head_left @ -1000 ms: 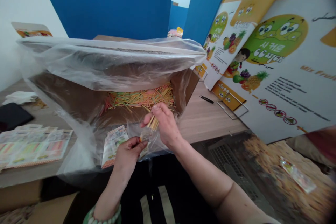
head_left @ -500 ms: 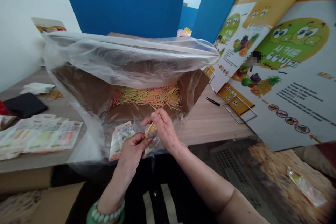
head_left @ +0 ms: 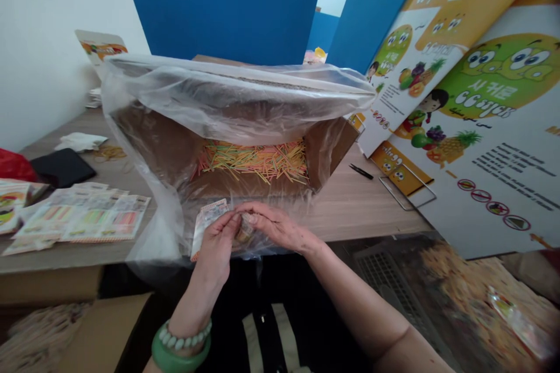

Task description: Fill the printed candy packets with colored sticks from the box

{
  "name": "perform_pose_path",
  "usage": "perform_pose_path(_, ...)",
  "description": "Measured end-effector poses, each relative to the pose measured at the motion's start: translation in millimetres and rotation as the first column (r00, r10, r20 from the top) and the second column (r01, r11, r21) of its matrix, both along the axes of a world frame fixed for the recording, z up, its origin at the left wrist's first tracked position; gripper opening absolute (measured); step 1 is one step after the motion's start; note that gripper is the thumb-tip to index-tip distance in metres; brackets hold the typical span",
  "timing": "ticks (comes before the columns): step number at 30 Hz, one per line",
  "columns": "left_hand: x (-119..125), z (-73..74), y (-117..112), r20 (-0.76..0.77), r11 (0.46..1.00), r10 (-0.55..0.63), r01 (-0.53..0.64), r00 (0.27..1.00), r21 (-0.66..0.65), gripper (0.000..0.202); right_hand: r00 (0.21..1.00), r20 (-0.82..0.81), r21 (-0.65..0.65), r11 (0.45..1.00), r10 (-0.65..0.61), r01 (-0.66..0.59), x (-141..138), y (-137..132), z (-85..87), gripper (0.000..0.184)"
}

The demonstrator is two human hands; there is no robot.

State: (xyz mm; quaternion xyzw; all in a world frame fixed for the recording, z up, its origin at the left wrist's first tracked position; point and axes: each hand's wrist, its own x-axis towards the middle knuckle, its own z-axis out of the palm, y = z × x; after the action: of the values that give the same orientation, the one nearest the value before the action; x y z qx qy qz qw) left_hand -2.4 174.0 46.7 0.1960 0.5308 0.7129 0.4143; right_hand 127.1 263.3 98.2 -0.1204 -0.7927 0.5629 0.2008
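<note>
Plastic packet [head_left: 245, 231] sits pinched in left fingers [head_left: 229, 223], right fingers [head_left: 262, 211] touching its top.

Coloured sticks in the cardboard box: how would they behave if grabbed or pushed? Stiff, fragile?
Probably fairly stiff: the sticks mostly lie straight. They're thin, so likely light singly and perhaps easy to snap. Loosely crossed in the box, they'd probably shift and splay when pushed.
</note>
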Motion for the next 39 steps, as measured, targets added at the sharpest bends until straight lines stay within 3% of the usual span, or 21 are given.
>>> perform_pose_path(3, 0, 0.1, -1, 0.059, 0.999, 0.033, -0.035, 0.998, 0.037, 0.032, 0.994, -0.057, -0.266, 0.961, -0.092, 0.074, 2, 1, -14.7, 0.046)
perform_pose_path(5, 1, -0.2, -1, 0.08, 0.996, 0.057, -0.062, 0.995, 0.058, 0.035, 0.978, -0.016, -0.319, 0.928, -0.209, 0.193, -1, 1, -29.7, 0.036)
perform_pose_path(7, 1, 0.1, -1, 0.087, 0.994, 0.079, -0.086, 0.993, 0.073, 0.038, 0.962, 0.069, -0.261, 0.926, -0.265, 0.274, -6, 2, -42.0, 0.016)
perform_pose_path(10, 0, 2.6, -3, 0.092, 0.991, 0.072, -0.082, 0.993, 0.106, 0.038, 0.93, 0.086, -0.184, 0.911, -0.358, 0.368, -9, 1, -47.7, 0.021)
perform_pose_path(12, 0, 5.3, -6, 0.073, 0.993, 0.006, -0.014, 0.997, 0.115, 0.037, 0.911, 0.053, -0.146, 0.899, -0.41, 0.413, -10, 0, -45.5, 0.021)
perform_pose_path(16, -1, 11.8, -13, 0.026, 0.996, -0.077, 0.076, 0.997, 0.054, 0.03, 0.938, 0.081, -0.075, 0.936, -0.337, 0.343, -13, -4, -44.2, 0.025)
perform_pose_path(21, -13, 22.0, -24, 0.057, 0.999, -0.003, 0.001, 0.998, 0.047, 0.029, 0.961, 0.07, -0.103, 0.957, -0.267, 0.273, -30, -15, -47.4, 0.025)
perform_pose_path(28, -36, 29.6, -46, 0.116, 0.997, 0.072, -0.068, 0.991, -0.035, 0.038, 0.979, 0.059, -0.13, 0.971, -0.196, 0.202, -56, -39, -36.8, 0.025)
perform_pose_path(30, -51, 33.0, -52, 0.109, 0.985, 0.169, -0.164, 0.98, -0.048, 0.04, 0.976, 0.094, -0.091, 0.975, -0.195, 0.204, -61, -40, -35.6, 0.02)
perform_pose_path(32, -73, 36.5, -56, 0.083, 0.962, 0.267, -0.262, 0.96, -0.071, 0.043, 0.938, 0.181, 0.059, 0.956, -0.294, 0.288, -66, -39, -34.9, 0.015)
perform_pose_path(34, -104, 37.4, -58, -0.009, 0.929, 0.355, -0.354, 0.935, -0.106, 0.041, 0.844, 0.307, 0.285, 0.889, -0.439, 0.359, -71, -38, -34.5, 0.014)
perform_pose_path(36, -139, 34.2, -57, -0.251, 0.901, 0.388, -0.422, 0.887, -0.098, 0.034, 0.728, 0.423, 0.475, 0.816, -0.54, 0.33, -79, -38, -34.9, 0.027)
perform_pose_path(37, -157, 31.3, -55, -0.421, 0.884, 0.375, -0.455, 0.826, -0.107, 0.029, 0.682, 0.461, 0.536, 0.79, -0.568, 0.295, -84, -38, -35.8, 0.034)
perform_pose_path(39, -189, 24.4, -50, -0.804, 0.814, 0.233, -0.562, 0.547, -0.147, 0.02, 0.625, 0.496, 0.606, 0.756, -0.603, 0.249, -94, -40, -38.5, 0.044)
